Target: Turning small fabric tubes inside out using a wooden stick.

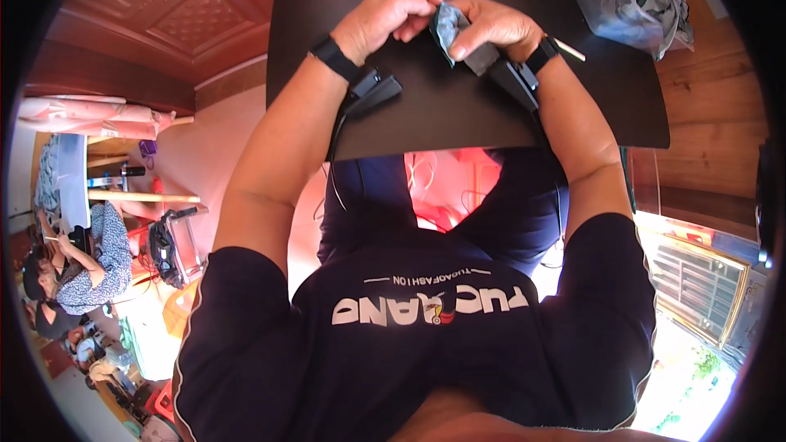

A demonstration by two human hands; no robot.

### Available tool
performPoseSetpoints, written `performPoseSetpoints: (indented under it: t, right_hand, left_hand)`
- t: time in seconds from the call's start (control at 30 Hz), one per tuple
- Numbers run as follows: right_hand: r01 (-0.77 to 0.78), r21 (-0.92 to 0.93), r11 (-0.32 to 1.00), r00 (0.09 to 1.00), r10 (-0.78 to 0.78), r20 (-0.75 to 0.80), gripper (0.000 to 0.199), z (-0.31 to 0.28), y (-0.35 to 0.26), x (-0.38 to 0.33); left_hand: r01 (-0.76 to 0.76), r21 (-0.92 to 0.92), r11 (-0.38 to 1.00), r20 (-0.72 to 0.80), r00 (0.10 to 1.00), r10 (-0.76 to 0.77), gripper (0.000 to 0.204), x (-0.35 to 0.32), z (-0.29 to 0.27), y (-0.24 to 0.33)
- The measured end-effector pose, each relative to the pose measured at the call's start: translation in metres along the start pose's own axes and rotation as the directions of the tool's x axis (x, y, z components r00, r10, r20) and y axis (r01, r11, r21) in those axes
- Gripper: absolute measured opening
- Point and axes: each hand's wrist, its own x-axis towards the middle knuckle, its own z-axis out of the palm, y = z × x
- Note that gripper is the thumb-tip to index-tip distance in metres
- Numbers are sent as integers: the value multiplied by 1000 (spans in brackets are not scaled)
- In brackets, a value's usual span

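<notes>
Over the dark table (442, 115), my right hand (499, 23) holds a small folded piece of grey-green cloth (448, 26), its thumb pressed across it. A darker grey flap (481, 58) shows below that thumb; whether it belongs to the same piece I cannot tell. My left hand (397, 8) is closed, fingers curled, with thumb and forefinger pinching at the cloth's upper left edge. Its other fingertips are partly hidden. Black straps with small dark devices sit on both wrists.
At the table's far right stands a clear plastic container (610, 8) with crumpled grey-green cloth in it. A thin pale stick (570, 50) lies beside my right wrist. Cables hang from the wrist devices toward my lap. Other people sit off to the left, near a wooden-legged table.
</notes>
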Motion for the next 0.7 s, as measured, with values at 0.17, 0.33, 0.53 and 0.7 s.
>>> performPoseSetpoints:
  t: [0.17,0.33,0.53,0.7]
  right_hand:
    - [52,-68,996,997,-55,-46,23,6,-2,-5]
    - [73,-122,990,997,-73,5,21,4,-4,-3]
    - [59,-173,983,993,-75,-88,25,1,-3,1]
    - [49,-368,929,987,-101,-122,31,3,-4,3]
  left_hand:
    - [-9,57,998,1,1000,9,12,2,2,1]
    - [-38,44,998,-47,998,40,11,1,4,1]
    - [-5,45,999,-144,989,12,16,2,3,1]
    - [-22,378,926,-106,992,67,21,4,-2,2]
